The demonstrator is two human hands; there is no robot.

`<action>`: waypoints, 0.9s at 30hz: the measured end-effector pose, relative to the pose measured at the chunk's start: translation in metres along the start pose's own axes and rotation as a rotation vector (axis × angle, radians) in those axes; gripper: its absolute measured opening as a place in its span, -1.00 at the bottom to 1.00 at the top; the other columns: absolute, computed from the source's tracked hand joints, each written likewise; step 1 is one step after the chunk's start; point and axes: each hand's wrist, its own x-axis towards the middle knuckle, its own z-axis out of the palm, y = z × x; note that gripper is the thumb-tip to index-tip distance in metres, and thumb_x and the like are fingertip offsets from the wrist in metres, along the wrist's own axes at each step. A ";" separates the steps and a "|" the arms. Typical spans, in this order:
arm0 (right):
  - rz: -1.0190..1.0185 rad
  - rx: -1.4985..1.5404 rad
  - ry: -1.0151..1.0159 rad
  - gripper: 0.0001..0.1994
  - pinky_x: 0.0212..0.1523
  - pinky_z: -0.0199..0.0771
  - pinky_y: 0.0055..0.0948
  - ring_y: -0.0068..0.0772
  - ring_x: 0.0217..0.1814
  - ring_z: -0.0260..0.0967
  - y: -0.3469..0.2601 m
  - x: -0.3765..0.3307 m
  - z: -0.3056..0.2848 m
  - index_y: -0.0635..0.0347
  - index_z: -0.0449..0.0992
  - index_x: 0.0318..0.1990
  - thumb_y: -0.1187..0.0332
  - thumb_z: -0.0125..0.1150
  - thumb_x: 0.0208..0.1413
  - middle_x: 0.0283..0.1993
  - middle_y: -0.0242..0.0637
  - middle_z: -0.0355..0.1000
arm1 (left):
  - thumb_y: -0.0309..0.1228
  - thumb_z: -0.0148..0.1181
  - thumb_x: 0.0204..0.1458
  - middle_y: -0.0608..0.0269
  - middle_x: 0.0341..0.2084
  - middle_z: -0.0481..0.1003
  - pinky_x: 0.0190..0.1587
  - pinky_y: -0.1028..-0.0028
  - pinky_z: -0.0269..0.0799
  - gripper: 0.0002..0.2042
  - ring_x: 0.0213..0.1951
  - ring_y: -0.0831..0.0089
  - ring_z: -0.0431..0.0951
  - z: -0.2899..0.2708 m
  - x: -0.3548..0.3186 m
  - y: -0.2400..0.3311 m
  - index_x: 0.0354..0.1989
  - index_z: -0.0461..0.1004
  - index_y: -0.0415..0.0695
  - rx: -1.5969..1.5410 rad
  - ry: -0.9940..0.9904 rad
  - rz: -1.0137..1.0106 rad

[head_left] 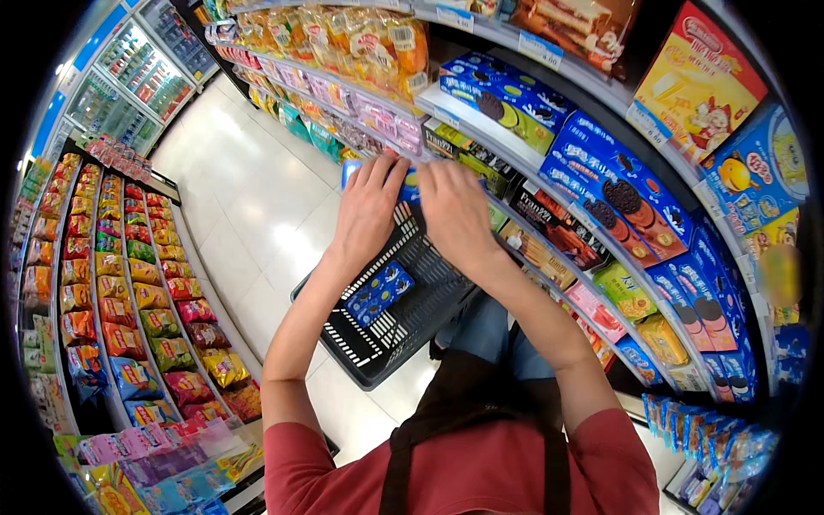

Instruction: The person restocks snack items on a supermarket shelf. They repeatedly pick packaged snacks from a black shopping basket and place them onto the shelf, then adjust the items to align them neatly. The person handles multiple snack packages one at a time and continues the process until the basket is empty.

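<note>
Both my hands are raised over a dark grey shopping basket (pixel 371 374). Between them is a blue cookie box (pixel 411 185), mostly covered by my fingers, with one blue corner showing past the left hand. My left hand (pixel 371 206) is closed on the box's left part. From the other side, my right hand (pixel 457 204) grips it, fingers bent over the top. A second blue cookie box (pixel 378 293) lies inside the slatted basket, below my wrists.
On the right, a curved shelf holds more blue cookie boxes (pixel 618 184) and dark biscuit-stick boxes (pixel 558 225). Bagged bread (pixel 369 43) sits on its far end. Snack bags (pixel 133 339) fill the left rack, across the tiled aisle (pixel 249 184). Drink fridges (pixel 129 81) stand far left.
</note>
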 end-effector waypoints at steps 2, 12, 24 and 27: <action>0.041 -0.064 0.075 -0.60 0.13 0.32 -0.27 -0.20 0.06 0.33 0.012 0.016 -0.026 0.38 0.39 0.05 0.43 0.08 0.02 -0.07 -0.14 0.39 | -0.70 0.15 -0.21 0.03 0.05 0.38 0.17 0.21 0.31 -0.42 0.13 0.05 0.36 -0.012 0.033 0.009 0.12 0.35 -0.23 0.003 0.127 0.098; 0.157 -0.232 0.164 -0.55 0.22 0.26 -0.17 -0.08 0.17 0.29 0.053 0.037 -0.044 0.34 0.37 0.13 0.51 0.10 0.02 0.06 -0.05 0.36 | -0.55 0.05 -0.04 0.01 0.08 0.37 0.22 0.22 0.27 -0.54 0.20 0.07 0.33 0.002 0.116 0.012 0.12 0.35 -0.25 -0.020 0.243 0.328; 0.235 -0.235 0.069 -0.55 0.27 0.23 -0.14 -0.05 0.17 0.29 0.064 0.039 -0.037 0.42 0.37 0.13 0.53 0.10 0.02 0.08 0.01 0.36 | -0.54 0.04 -0.01 0.02 0.11 0.37 0.25 0.23 0.26 -0.52 0.23 0.09 0.32 0.022 0.131 0.009 0.18 0.32 -0.25 -0.006 0.149 0.356; 0.244 -0.252 0.068 -0.55 0.30 0.21 -0.14 -0.05 0.17 0.29 0.068 0.039 -0.034 0.44 0.37 0.13 0.53 0.11 0.02 0.09 0.02 0.37 | -0.54 0.04 -0.01 0.03 0.10 0.38 0.25 0.23 0.26 -0.52 0.22 0.10 0.33 0.026 0.134 0.009 0.17 0.33 -0.25 -0.005 0.135 0.365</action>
